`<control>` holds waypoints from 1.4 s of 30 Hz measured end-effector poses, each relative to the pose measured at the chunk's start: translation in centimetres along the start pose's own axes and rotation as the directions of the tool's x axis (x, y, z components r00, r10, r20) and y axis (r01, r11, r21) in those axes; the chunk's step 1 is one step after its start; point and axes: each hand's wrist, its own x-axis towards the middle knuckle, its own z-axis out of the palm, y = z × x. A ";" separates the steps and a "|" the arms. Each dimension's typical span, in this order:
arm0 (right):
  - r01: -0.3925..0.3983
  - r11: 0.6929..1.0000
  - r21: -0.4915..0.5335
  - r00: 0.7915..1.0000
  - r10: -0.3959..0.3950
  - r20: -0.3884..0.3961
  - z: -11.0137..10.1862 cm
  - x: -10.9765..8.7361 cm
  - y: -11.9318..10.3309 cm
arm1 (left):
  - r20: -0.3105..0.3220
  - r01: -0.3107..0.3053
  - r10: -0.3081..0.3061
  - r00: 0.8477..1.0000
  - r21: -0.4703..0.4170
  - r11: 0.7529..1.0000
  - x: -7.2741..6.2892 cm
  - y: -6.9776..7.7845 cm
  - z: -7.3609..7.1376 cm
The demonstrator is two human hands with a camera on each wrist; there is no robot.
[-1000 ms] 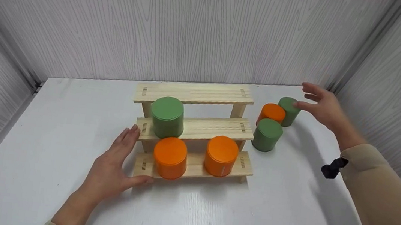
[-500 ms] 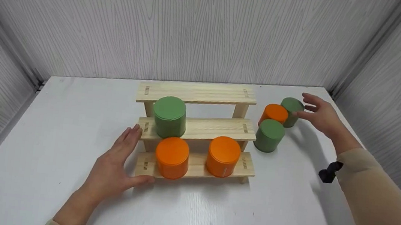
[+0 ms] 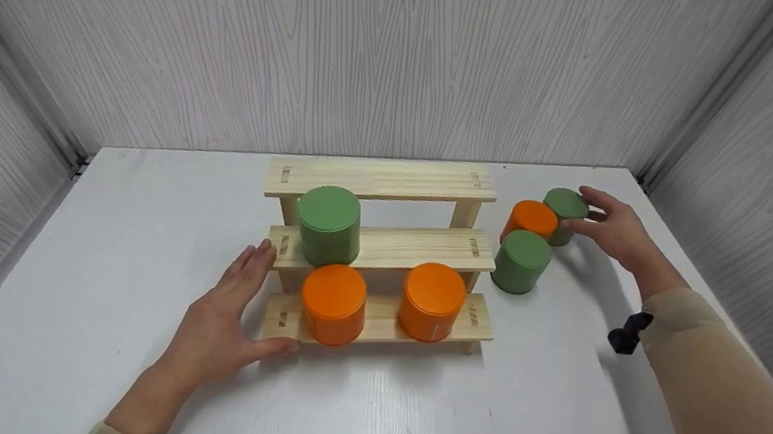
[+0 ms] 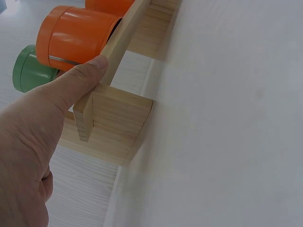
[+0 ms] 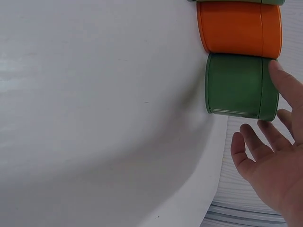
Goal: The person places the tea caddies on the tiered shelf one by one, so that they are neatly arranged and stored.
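A stepped wooden shelf (image 3: 419,253) with three tiers stands mid-table. My left hand (image 3: 213,335) lies along its left end, fingers straight against the middle tier. In the left wrist view, the thumb (image 4: 83,78) rests on the lowest tier's front edge, by an orange tin (image 4: 78,35). Far to the right, my right hand (image 3: 614,228) spreads loosely around the lid of a green tin (image 3: 566,207) standing on the table. The right wrist view has the thumb (image 5: 286,82) at this tin's lid, other fingertips just below its rim, some apart from it.
Beside that tin stand another orange tin (image 3: 532,217) and a nearer green tin (image 3: 521,261), close to the shelf's right end. The middle tier carries a green tin (image 3: 329,229); the lowest has two orange tins (image 3: 334,306). Panelled walls (image 3: 404,59) surround the white table (image 3: 364,411).
My right hand has come down and closer to the rear green tin, its fingers nearing the lid. The left hand stays at the shelf; the head view has shifted slightly.
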 end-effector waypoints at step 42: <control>-0.030 0.999 -0.041 0.999 0.028 -0.043 -0.6 -1.2 0.9 | 0.016 0.018 -0.018 1.000 -0.023 1.000 0.0 -0.1 0.0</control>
